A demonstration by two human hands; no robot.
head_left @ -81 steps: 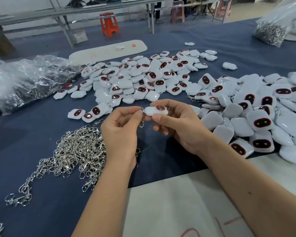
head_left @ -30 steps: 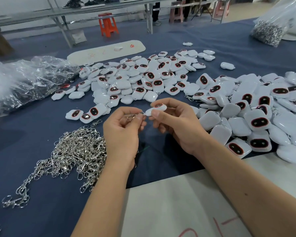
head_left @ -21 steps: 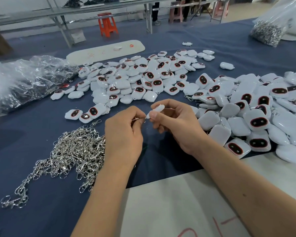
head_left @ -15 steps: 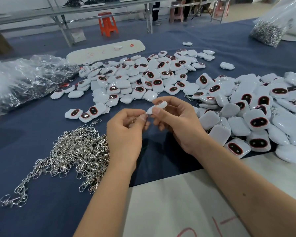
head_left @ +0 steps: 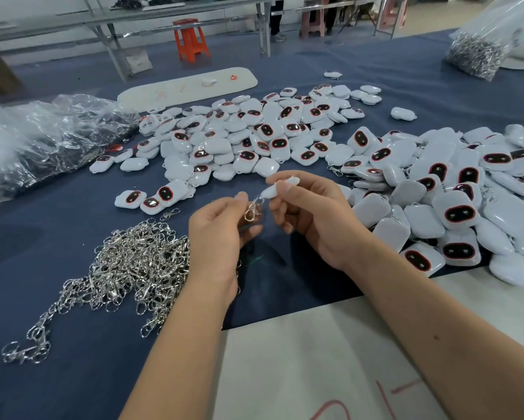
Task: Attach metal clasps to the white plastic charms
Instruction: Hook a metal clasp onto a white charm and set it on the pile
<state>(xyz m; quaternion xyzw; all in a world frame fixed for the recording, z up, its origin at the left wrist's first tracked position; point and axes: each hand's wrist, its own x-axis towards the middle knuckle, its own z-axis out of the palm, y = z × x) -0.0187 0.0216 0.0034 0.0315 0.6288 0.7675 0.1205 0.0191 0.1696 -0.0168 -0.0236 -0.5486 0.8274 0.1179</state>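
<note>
- Since 0.5 s ago: clasp [head_left: 252,208] now swung clear of left fingertips, hanging in plain sight; charm [head_left: 275,190] tilted, near end lower.
- Charm pinched in right hand [head_left: 310,216], held above blue cloth [head_left: 73,225], long axis slanting down-left toward left hand [head_left: 221,234].
- Clasp dangling off charm's lower-left end, body between the two hands, nearer left thumb; left fingers curled close around it, actual contact unclear.
- Probably hooked on already; next likely release to finished heap [head_left: 451,189] at right.
- Loose clasp pile [head_left: 133,262] just left of left wrist; bare charm heap [head_left: 254,131] beyond.
</note>
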